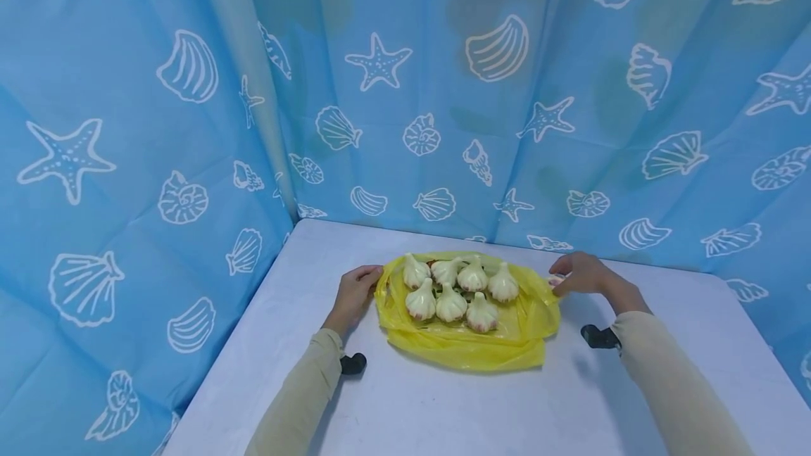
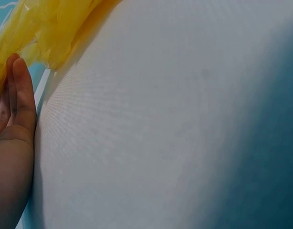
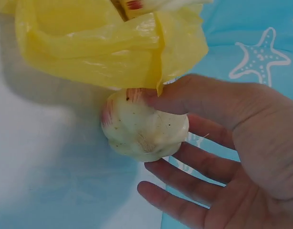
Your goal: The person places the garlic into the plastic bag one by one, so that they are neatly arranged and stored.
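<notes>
Several whitish garlic bulbs (image 1: 450, 303) sit in two rows on a spread, crumpled yellow plastic bag (image 1: 465, 356). At the bag's left edge, my left hand (image 1: 355, 293) holds the thin plastic by its fingertips; the left wrist view shows only part of this hand (image 2: 15, 105). My right hand (image 1: 586, 274) is just off the bag's right end. Between its thumb and fingers it grips another garlic bulb (image 3: 141, 126), pale with reddish streaks, beside the bag's hanging edge (image 3: 89, 62).
The bag lies on a white table (image 1: 437, 414). Behind and to the left hangs a blue curtain (image 1: 405, 104) with white shell and starfish prints. Each wrist carries a black camera mount, one (image 1: 353, 364) on the left and one (image 1: 598, 337) on the right.
</notes>
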`<action>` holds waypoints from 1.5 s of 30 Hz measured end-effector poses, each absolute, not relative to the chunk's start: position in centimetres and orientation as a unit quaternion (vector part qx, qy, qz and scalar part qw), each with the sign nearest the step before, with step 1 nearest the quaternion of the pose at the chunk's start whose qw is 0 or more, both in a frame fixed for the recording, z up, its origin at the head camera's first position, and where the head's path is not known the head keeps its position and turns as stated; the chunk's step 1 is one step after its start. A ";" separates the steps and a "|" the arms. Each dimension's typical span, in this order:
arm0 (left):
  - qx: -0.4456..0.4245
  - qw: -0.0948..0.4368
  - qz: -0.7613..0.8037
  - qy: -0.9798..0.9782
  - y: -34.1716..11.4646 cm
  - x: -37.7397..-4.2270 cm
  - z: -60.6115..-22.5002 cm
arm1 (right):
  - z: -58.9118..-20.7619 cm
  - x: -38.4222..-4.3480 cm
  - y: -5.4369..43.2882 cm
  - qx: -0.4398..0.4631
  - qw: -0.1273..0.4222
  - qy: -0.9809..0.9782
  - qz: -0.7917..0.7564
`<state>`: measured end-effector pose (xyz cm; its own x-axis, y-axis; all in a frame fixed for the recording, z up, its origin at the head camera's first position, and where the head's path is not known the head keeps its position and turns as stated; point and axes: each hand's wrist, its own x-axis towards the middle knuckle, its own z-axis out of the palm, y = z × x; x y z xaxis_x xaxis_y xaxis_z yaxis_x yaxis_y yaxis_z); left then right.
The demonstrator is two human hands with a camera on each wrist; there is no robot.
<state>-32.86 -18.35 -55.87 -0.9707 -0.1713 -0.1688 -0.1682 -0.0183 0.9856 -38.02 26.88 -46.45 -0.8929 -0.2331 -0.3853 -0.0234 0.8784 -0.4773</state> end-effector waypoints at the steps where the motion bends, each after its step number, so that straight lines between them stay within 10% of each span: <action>1: 0.121 0.001 -0.703 -0.701 -18.4 -32.9 -55.9 | -46.6 -38.0 26.9 -0.066 0.218 0.944 -0.237; 45: 0.102 0.009 -0.709 -0.698 -18.4 -32.8 -56.1 | -50.8 -33.0 29.8 -0.008 0.076 0.953 -0.292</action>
